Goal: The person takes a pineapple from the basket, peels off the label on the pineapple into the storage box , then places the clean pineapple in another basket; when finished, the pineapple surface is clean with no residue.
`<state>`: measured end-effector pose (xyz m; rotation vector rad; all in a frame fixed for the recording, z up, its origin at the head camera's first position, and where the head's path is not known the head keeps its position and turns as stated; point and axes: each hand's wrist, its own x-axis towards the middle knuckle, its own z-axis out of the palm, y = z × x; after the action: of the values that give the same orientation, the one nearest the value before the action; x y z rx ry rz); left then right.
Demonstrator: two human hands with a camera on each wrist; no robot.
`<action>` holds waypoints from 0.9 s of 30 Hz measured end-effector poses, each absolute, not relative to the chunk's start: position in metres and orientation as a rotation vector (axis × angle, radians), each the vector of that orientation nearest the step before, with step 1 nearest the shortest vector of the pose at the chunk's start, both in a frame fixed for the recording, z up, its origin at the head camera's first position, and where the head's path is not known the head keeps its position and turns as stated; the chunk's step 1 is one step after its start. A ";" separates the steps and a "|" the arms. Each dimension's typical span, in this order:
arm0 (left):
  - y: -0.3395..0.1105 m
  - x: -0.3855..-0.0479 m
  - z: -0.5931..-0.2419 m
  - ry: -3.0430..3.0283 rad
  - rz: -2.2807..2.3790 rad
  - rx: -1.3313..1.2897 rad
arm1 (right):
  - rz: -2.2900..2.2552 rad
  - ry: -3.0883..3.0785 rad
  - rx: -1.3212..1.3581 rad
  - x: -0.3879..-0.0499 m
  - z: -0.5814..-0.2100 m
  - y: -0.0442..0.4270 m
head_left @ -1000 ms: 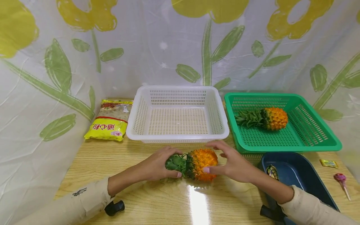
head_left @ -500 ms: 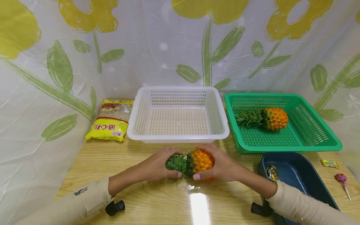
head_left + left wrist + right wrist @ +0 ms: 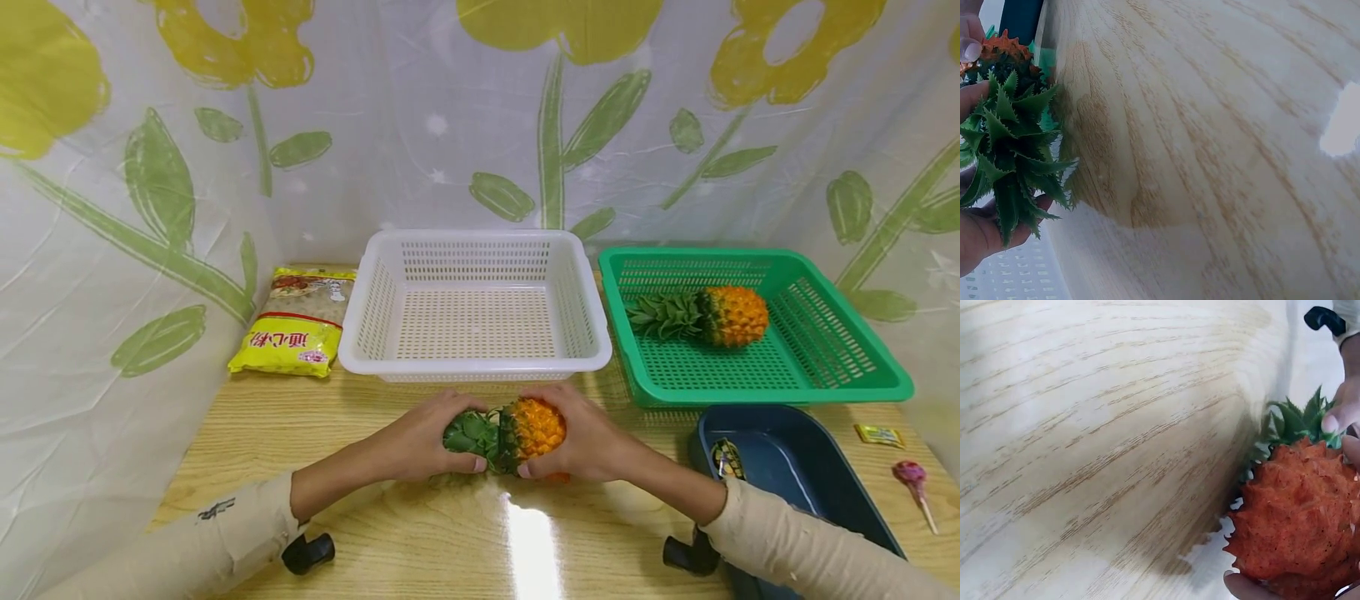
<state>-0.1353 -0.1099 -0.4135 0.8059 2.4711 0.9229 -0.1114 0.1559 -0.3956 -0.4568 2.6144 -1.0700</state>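
Note:
An orange pineapple [image 3: 537, 429] with a green leafy crown lies sideways on the wooden table, in front of the white basket. My left hand [image 3: 423, 437] grips the crown [image 3: 1013, 150], thumb on the near side and fingers on the far side. Around the fruit's body my right hand [image 3: 588, 433] is curled, its thumb on the near side. The right wrist view shows the spiky body [image 3: 1300, 519] close up, with fingertips at its lower edge. Part of the body is hidden by the right hand.
A white basket [image 3: 474, 367] stands behind the hands. To its right, a green basket [image 3: 772, 395] holds another pineapple [image 3: 733, 317]. A dark blue tray [image 3: 787, 450] with a small wrapped item sits beside the right forearm. A yellow food bag [image 3: 296, 325], lollipop [image 3: 911, 475] and wrapped candy [image 3: 879, 435] lie around.
My right hand has moved left and closed around the pineapple's body, where it was spread wide before. The left hand has stayed on the crown, and the pineapple has barely moved.

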 end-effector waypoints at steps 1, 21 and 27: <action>-0.110 -0.135 -0.413 2.473 0.920 0.805 | -1.073 2.611 -0.468 -0.112 -0.396 0.156; -0.114 -0.133 -0.404 2.456 0.933 0.850 | -1.165 2.513 -0.602 -0.120 -0.392 0.169; -0.117 -0.129 -0.395 2.460 0.922 0.877 | -1.171 2.496 -0.619 -0.117 -0.387 0.176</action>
<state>-0.1288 -0.1174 -0.3954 0.8771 2.4603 0.9219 -0.1174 0.1762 -0.3870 -0.6195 2.4959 -1.1709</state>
